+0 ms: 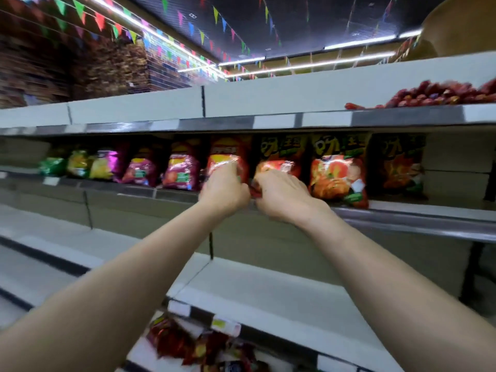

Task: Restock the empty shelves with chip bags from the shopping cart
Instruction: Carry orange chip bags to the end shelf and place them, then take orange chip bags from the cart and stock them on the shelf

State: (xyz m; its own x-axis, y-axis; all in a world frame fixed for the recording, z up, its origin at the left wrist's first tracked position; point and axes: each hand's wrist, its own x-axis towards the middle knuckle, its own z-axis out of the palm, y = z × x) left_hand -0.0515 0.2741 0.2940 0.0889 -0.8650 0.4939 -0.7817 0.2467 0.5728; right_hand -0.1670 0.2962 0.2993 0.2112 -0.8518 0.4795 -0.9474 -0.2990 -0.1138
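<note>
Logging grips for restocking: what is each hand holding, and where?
The left hand grips the red chip bag at its lower part; the right hand grips the orange chip bag beside it, also low down.

Colored pennants (pixel 99 21) and strip lights (pixel 359 42) cross a dark ceiling (pixel 308 20).

2 hands: left hand (pixel 224 193), right hand (pixel 281 197). On the middle shelf (pixel 402 213) stand 4 dark bags (pixel 338 167) with yellow lettering, 1 red bag (pixel 228 150), 2 magenta bags (pixel 181 170), and about 3 green and yellow bags (pixel 77 163) at the blurred far end. The red packets (pixel 442 95) on the top shelf (pixel 268 122) and the loose bags (pixel 171 339) at the bottom are too blurred to count.
</note>
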